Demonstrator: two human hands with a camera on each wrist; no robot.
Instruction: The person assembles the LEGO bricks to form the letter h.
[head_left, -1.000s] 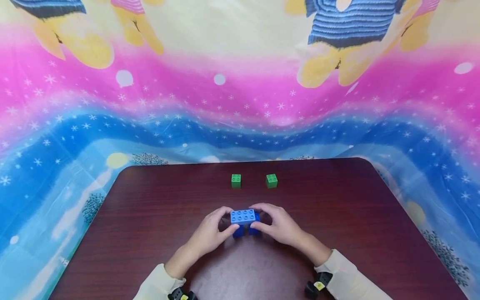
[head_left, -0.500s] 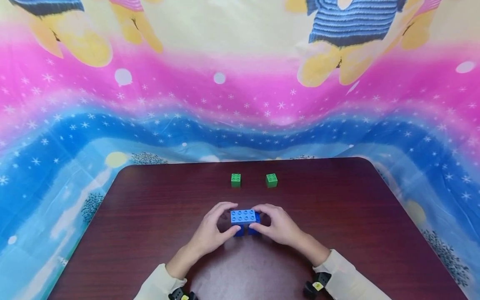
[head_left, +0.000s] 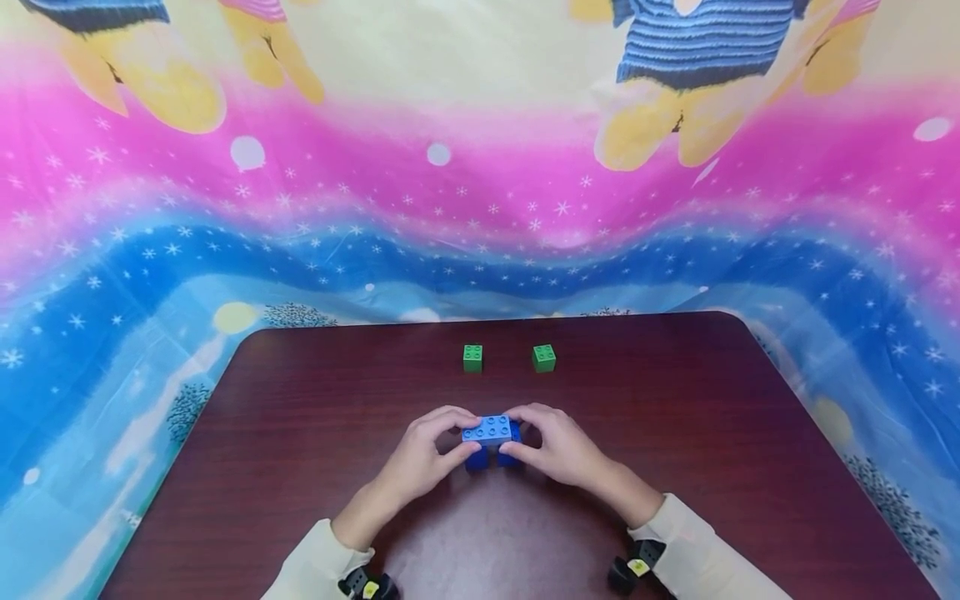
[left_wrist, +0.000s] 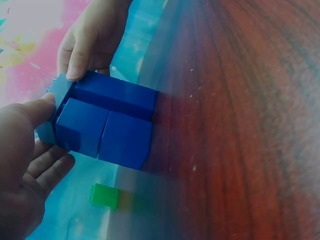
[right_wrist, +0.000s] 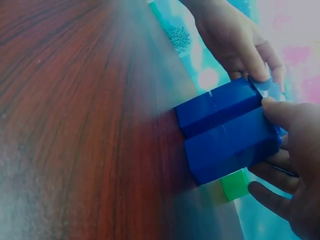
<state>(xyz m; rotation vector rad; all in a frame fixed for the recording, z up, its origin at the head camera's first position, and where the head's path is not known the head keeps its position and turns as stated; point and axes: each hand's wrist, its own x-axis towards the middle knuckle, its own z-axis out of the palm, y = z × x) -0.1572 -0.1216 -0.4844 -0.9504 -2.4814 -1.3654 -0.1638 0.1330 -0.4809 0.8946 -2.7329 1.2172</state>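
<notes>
From the head view, the light blue brick (head_left: 491, 430) hides much of the dark blue stacks (head_left: 477, 460) beneath. Left hand (head_left: 422, 450) and right hand (head_left: 564, 448) pinch its ends, thumbs nearer the person.

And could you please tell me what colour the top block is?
The top block is light blue; the head view shows it best.

The left arm (head_left: 307, 567) and right arm (head_left: 708, 554) reach forward and angle inward. The left hand (head_left: 423, 450) and right hand (head_left: 566, 450) face each other, close together, each pinching with thumb (head_left: 459, 455) near and bent fingers (head_left: 448, 415) opposite.
</notes>
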